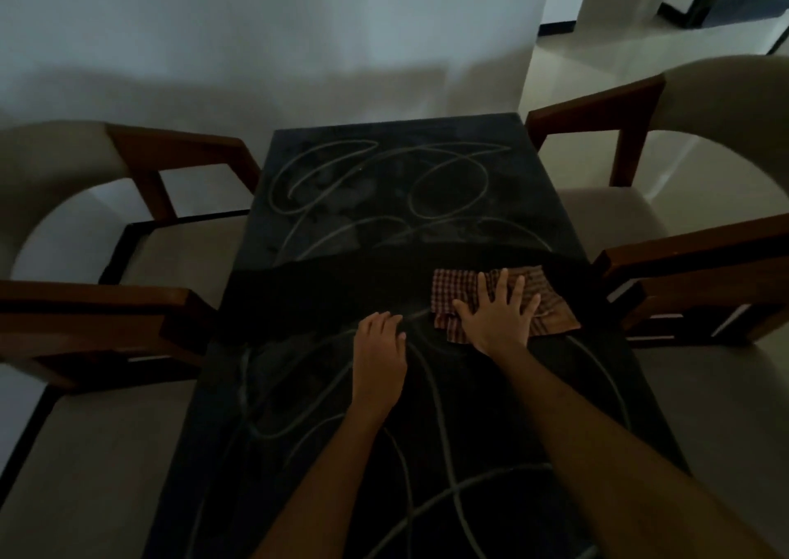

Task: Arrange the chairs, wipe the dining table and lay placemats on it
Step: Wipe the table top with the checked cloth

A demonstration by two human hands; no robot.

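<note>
Pressing down with spread, straight fingers, the right hand (497,315) is lying flat on a checked cloth (499,302) on the dark dining table (397,182), gripping nothing and only pinning the fabric to the surface. Just to its left, the left hand (381,338) is resting on the tabletop with its fingers loosely bent, holding nothing as far as the dim head view is showing. The cloth is lying crumpled under and beyond the right palm, near the table's right edge, its long axis running across the table from left to right, with a ragged corner poking out toward the right-side chair (683,199). A left-side chair (106,217) is standing well apart on the other side of the hands. Wiping looks to be the step in hand: a darker band is crossing the table at hand level, while the pale looping marks beyond and nearer are probably part of the table's pattern. Next, the cloth probably needs sweeping leftward under steady pressure.
</note>
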